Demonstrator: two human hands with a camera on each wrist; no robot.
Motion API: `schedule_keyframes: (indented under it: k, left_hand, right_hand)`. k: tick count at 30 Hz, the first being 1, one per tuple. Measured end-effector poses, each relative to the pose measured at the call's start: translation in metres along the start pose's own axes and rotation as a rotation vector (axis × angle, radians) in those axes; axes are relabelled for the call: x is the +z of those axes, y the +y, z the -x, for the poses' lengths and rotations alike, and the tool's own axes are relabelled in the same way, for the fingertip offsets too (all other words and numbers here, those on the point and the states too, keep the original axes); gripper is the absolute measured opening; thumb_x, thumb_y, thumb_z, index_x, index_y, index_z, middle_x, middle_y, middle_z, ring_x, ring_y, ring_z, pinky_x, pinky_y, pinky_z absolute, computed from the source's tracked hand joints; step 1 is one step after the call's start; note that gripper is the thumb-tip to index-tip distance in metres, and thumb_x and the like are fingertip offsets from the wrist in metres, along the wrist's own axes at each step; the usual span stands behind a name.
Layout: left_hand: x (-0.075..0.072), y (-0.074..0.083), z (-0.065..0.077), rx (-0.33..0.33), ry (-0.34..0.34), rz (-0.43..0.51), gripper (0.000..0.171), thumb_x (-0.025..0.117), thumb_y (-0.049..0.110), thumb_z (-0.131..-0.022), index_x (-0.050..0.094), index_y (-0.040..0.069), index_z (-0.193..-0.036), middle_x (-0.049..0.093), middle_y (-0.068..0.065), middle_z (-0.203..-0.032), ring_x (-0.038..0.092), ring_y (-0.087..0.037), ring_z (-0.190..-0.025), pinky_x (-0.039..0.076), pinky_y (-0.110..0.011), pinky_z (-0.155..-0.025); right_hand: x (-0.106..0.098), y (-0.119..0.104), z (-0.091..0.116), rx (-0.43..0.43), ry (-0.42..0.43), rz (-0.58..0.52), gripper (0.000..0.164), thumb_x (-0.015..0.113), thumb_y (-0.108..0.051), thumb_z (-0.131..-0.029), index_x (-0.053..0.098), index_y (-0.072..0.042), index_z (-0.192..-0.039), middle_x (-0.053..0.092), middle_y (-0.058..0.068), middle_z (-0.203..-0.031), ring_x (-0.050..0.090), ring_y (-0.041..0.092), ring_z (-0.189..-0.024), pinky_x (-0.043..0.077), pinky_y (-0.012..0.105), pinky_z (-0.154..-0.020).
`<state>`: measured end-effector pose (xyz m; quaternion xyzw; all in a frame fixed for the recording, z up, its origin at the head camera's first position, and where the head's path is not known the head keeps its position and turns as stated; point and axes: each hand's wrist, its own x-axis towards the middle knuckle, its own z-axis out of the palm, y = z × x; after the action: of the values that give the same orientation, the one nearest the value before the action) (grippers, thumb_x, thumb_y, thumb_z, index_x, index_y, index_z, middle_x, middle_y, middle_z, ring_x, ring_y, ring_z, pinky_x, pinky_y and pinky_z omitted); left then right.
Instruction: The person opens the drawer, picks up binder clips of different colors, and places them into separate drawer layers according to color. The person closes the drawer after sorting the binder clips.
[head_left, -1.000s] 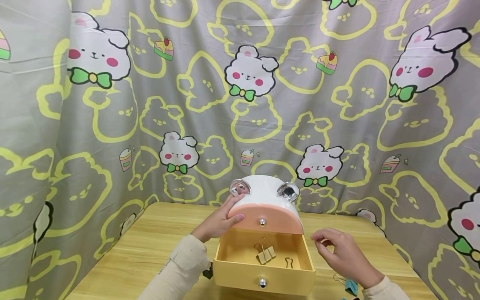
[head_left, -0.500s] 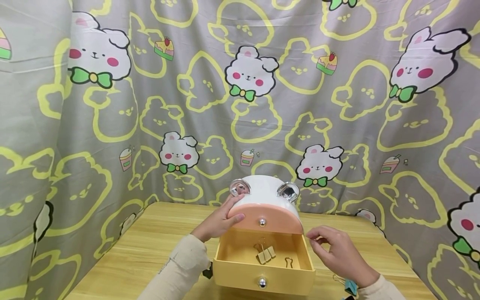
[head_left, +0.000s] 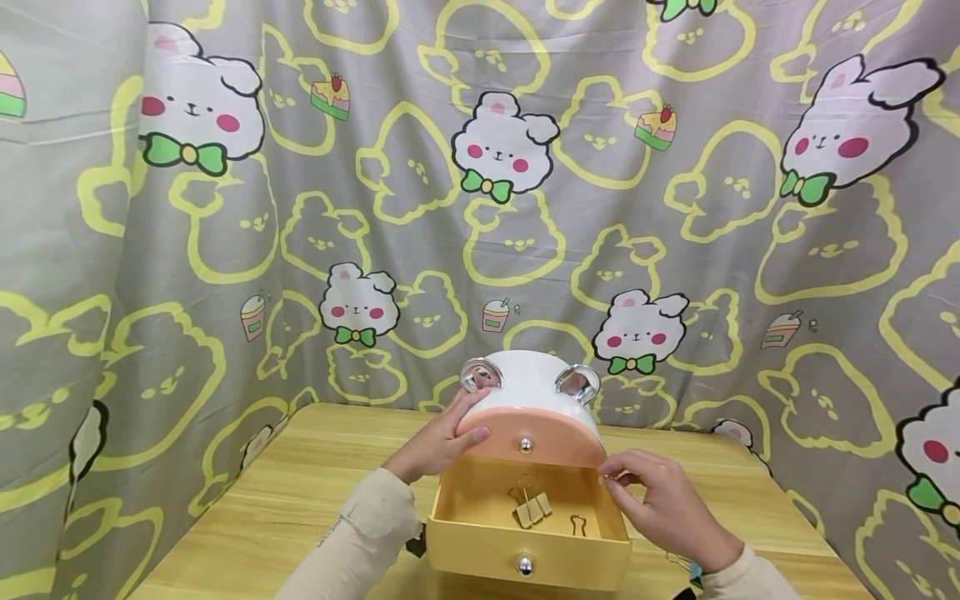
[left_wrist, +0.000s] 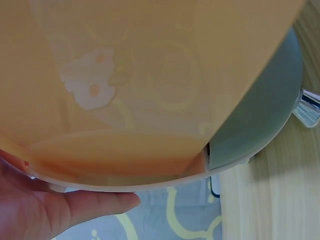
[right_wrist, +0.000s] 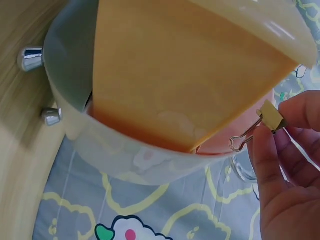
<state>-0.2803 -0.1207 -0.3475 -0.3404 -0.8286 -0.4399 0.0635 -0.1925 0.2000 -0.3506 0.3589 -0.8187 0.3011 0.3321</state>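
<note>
A desktop drawer box [head_left: 528, 375] with a rounded white shell, pink upper front and silver knobs stands on the table. My left hand [head_left: 438, 437] holds its upper left edge, thumb over the pink front. Below, the yellow drawer [head_left: 528, 550] is pulled out. Inside lie yellow binder clips [head_left: 531, 508], with one wire handle [head_left: 577, 525] showing apart from them at the right. My right hand [head_left: 660, 496] is at the drawer's right wall. Between thumb and forefinger it pinches a small yellow binder clip [right_wrist: 271, 117], whose wire handle points toward the box in the right wrist view.
Partly behind the right wrist, a teal binder clip [head_left: 696, 573] lies on the wooden table [head_left: 322, 462]. A dark object [head_left: 416, 546] shows by the drawer's left front corner. A patterned grey curtain [head_left: 420, 250] hangs behind and at both sides.
My right hand has moved left, from beside the drawer to its right wall, and its forearm now covers more of the teal clip. My left hand and the drawer have stayed in place.
</note>
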Motion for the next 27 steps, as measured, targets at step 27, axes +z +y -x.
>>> schedule_keyframes:
  k: [27]
  left_hand:
    - [-0.007,-0.019,0.053,-0.165,0.05,0.155,0.084,0.053,0.052,-0.096,0.017,0.004,-0.154,0.014,-0.023,-0.157,0.015,-0.042,-0.142,0.023,-0.056,-0.108]
  right_hand:
    - [0.007,0.018,0.029,0.278,-0.005,-0.419,0.049,0.056,0.001,-0.095,0.039,0.005,-0.14,0.046,0.006,-0.14,0.043,0.0,-0.125,0.038,0.015,-0.096]
